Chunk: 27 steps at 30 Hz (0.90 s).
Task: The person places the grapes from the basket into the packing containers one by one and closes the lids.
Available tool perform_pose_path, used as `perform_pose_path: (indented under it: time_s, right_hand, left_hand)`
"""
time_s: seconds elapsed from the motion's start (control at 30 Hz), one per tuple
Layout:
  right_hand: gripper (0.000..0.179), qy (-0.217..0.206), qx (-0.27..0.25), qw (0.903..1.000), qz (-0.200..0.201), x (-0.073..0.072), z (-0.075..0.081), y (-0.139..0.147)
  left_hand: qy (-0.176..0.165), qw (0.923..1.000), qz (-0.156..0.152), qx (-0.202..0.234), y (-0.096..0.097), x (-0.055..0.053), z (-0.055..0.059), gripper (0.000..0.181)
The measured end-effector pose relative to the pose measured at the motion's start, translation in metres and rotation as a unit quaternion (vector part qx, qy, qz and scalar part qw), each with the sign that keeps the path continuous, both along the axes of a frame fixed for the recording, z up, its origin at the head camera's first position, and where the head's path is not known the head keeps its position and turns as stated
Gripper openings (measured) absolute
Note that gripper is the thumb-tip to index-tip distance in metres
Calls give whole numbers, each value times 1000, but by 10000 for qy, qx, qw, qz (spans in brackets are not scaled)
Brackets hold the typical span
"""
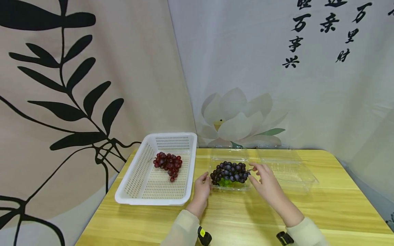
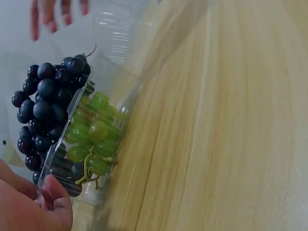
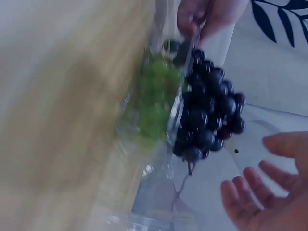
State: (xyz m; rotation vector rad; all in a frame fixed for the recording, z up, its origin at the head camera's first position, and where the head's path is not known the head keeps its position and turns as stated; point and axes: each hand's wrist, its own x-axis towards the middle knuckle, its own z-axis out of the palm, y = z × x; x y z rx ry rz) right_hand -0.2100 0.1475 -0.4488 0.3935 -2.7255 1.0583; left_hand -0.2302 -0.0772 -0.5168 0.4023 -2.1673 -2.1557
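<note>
A bunch of dark purple grapes [image 1: 231,172] sits in a clear plastic clamshell box [image 1: 229,189], heaped above its rim. Beneath it lie green grapes [image 2: 98,132], seen through the box's side. My left hand [image 1: 202,190] pinches the box's rim at its left end, thumb outside, as the left wrist view [image 2: 36,204] shows. Beside the right end of the purple bunch is my right hand [image 1: 267,181], its fingers spread and relaxed. In the right wrist view this hand [image 3: 274,192] stands apart from the grapes and holds nothing.
A white perforated basket [image 1: 124,191] with a bunch of red grapes [image 1: 168,164] stands to the left of the box. Another clear plastic box [image 1: 289,171], lid raised, is on the right. A printed curtain [image 1: 147,68] hangs behind the wooden table [image 1: 240,218].
</note>
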Motion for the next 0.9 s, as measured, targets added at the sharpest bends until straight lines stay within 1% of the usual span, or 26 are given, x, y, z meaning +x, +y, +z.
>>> perform_pose_path:
  time_s: [0.03, 0.1, 0.17, 0.23, 0.33, 0.43, 0.47, 0.53, 0.57, 0.63, 0.7, 0.77, 0.83, 0.9]
  right_hand:
    - [46, 122, 113, 9998, 93, -6, 3, -1]
    - [48, 135, 376, 9986, 355, -19, 8, -4]
    - [54, -28, 668, 9957, 646, -32, 10, -6]
    - [61, -351, 894, 9904, 995, -43, 10, -8]
    - [69, -976, 1017, 9780, 1537, -56, 12, -9]
    - [73, -1551, 1098, 9621, 1957, -63, 12, -11]
    - [73, -1606, 1238, 9573, 2062, -64, 12, -12]
    - [70, -1579, 1513, 9521, 2138, -63, 10, -15]
    - [67, -1488, 1664, 9513, 2127, -62, 9, -16]
    - [59, -1098, 1967, 9525, 2051, -58, 6, -18]
    - [51, -507, 2210, 9554, 1892, -54, 3, -19]
    - [47, 168, 2422, 9541, 1754, -51, -1, -19]
    - [46, 860, 2621, 9470, 1647, -50, -6, -19]
    - [48, 1489, 2773, 9361, 1568, -51, -14, -18]
  left_hand:
    - [-2, 10000, 10, 30, 0, 0, 0, 38]
    - [-19, 10000, 10, 80, -1, -1, -1, 38]
    - [-22, 9999, -13, 115, -2, -1, -1, 37]
    - [-56, 9999, -59, 132, -3, -2, -3, 38]
    - [-94, 9998, -108, 129, -4, -2, -4, 38]
    - [-95, 9998, -104, 105, -3, -2, -3, 39]
    - [-63, 9999, -103, 76, -3, -2, -3, 39]
    - [-36, 10000, -87, 13, -3, -2, -3, 38]
    - [-31, 10000, -69, -13, -3, -2, -3, 38]
    - [-7, 10000, -58, -54, -3, -2, -3, 38]
    - [35, 9999, -51, -86, -3, -2, -3, 37]
    - [35, 9999, -58, -78, -2, -2, -2, 38]
    - [25, 10000, -68, -60, -2, -1, -2, 38]
    - [3, 9999, -82, -68, -2, -1, -2, 39]
